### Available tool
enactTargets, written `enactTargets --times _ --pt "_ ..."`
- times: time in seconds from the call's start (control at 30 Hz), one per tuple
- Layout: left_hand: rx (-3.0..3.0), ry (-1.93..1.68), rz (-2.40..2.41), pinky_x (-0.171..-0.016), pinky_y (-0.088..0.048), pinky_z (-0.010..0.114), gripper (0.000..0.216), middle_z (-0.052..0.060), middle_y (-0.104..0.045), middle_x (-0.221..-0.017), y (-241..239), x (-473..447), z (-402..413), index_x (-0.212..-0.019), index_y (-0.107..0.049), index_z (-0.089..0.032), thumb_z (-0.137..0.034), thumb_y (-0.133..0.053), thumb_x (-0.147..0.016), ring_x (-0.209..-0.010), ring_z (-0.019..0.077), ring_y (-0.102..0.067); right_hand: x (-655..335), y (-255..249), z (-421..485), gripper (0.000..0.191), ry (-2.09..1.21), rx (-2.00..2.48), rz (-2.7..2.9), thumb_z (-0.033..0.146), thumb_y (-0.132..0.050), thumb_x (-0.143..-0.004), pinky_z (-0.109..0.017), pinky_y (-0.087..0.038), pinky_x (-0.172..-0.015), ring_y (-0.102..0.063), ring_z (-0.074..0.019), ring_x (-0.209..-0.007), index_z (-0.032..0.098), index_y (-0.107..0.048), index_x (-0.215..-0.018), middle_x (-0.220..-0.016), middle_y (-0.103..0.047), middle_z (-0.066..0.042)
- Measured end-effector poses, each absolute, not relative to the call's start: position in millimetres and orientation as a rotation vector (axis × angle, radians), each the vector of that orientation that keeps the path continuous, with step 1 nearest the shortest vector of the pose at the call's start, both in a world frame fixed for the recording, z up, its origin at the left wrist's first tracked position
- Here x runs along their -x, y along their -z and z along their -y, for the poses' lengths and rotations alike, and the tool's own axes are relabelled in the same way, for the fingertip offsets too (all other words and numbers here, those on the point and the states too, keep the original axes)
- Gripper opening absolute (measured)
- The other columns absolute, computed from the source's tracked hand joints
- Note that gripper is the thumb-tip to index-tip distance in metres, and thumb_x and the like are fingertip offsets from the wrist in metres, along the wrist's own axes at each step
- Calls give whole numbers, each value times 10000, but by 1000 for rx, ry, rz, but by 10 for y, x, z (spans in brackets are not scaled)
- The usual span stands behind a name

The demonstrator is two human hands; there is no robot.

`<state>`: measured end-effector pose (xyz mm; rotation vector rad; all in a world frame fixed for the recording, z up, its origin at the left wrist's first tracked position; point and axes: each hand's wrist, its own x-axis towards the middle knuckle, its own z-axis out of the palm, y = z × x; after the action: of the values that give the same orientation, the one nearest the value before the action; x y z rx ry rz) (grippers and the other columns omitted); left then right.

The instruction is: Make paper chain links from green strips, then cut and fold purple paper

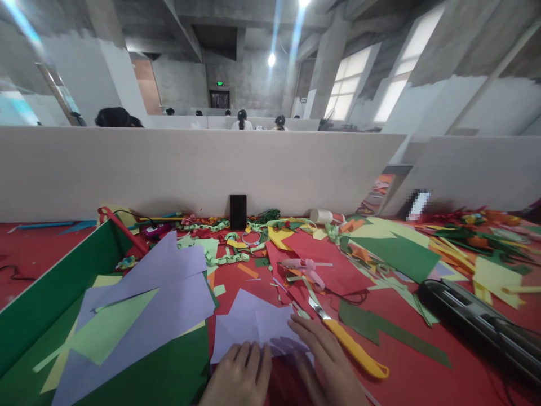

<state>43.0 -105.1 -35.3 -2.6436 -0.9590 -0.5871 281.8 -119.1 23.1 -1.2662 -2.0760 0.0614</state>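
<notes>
A folded lavender paper sheet [253, 321] lies on the red table [406, 361] just in front of me. My left hand [239, 375] rests flat on its near edge, fingers stretched out. My right hand [327, 363] lies flat beside it, fingertips on the sheet's right corner. A yellow-handled utility knife [349, 347] lies on the table right next to my right hand, blade pointing away from me.
Large lavender, green and yellow sheets [139, 316] are piled at the left. A black laminator-like device [482, 324] sits at the right. Paper scraps, green paper chains [224, 259], a pink glue gun [306, 268] and a black phone [238, 211] lie before the white partition [190, 163].
</notes>
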Motion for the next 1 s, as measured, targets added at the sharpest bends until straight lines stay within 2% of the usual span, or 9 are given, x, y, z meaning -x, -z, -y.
enactTargets --times 0.1,0.17,0.23,0.3,0.37,0.5,0.63,0.87,1.0 --pt "2780 737 1149 -693 -552 338 318 131 -791 -965 10 -382 873 -1220 -698 -147 -111 -524 -956 -769 252 -741 -2813 -290 1221 427 -111 1321 1818 249 -542 -1004 -404 -526 -1053 -612 -272 -1294 305 -561 -1427 -1400 -633 -95" --pt "2801 853 1259 -700 -540 293 301 88 -792 -959 -297 -294 692 -1157 -724 -207 -137 -488 -985 -770 215 -730 -2763 -329 1203 410 -210 1354 1639 300 -526 -1024 -442 -486 -1096 -550 -289 -1355 293 -533 -1434 -1454 -574 -111" --pt "2805 1545 1885 -700 -523 270 196 41 -780 -876 -573 -194 502 -996 -766 -242 -296 -579 -981 -742 202 -707 -2673 -369 1114 471 -378 1348 1490 371 -532 -1031 -482 -442 -1138 -487 -298 -1410 288 -457 -1489 -1536 -492 -124" --pt "2502 2330 2335 -656 -501 259 244 26 -748 -787 -731 -117 341 -902 -753 -204 -443 -743 -850 -707 199 -674 -2555 -413 942 603 -636 1275 1391 461 -566 -1015 -489 -432 -1146 -476 -290 -1420 297 -353 -1556 -1578 -450 -130" --pt "2364 2532 2467 -581 -463 235 380 -3 -696 -707 -732 -87 237 -908 -716 -193 -552 -764 -794 -607 156 -614 -2429 -457 716 720 -970 1154 1331 570 -615 -968 -473 -476 -1095 -556 -284 -1340 290 -335 -1569 -1504 -538 -139" --pt "2314 2583 2595 -524 -412 211 453 -22 -656 -665 -445 -106 191 -888 -670 -182 -600 -781 -754 -560 127 -567 -2232 -491 324 597 -1423 1076 1325 682 -691 -868 -406 -558 -850 -697 -265 -944 195 -689 -1214 -1025 -747 -92" --pt "2374 2550 2657 -582 -453 244 470 7 -691 -677 -220 -45 202 -888 -687 -164 -581 -824 -719 -610 156 -610 -2176 -401 189 546 -1455 1095 1372 712 -749 -790 -330 -507 -661 -616 -202 -690 182 -748 -917 -735 -681 -24" --pt "2393 2511 2709 -571 -401 249 509 -37 -613 -586 -170 104 154 -926 -696 -165 -557 -875 -653 -558 151 -568 -2210 -247 179 503 -1468 1135 1369 652 -755 -827 -232 -257 -504 -332 -91 -526 179 -723 -995 -573 -439 74" --pt "2417 2502 2660 -568 -353 234 504 -71 -550 -548 -168 97 153 -921 -680 -159 -534 -885 -654 -534 119 -501 -2213 -245 183 560 -1437 1139 1350 646 -737 -847 -230 -235 -500 -293 -85 -512 191 -672 -1167 -571 -378 101"
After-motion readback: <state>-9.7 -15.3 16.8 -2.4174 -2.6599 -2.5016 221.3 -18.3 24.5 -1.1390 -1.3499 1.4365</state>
